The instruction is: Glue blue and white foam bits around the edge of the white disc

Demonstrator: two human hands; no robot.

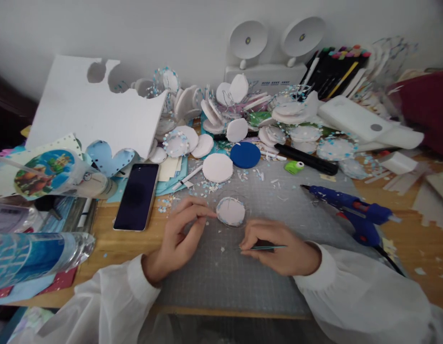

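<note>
Inward from the wooden tabletop's (pixel 117 243) front edge, a round white disc (pixel 231 212) carries blue-and-white specks along its rim. Left hand (pixel 183 234): fingers parted, one at the rim, gripping nothing. Right hand (pixel 271 240): fingers pinching a thin teal rod (pixel 267 247). Speck-ringed discs (pixel 176 144) appear finished; plain white discs (pixel 217 167) apparently remain.

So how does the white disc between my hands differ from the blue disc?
The white disc has pale blue bits around its edge; the blue disc is dark blue, its rim bare. The white disc lies beside your left hand; the blue disc sits farther back. Both look flat and round.
</note>
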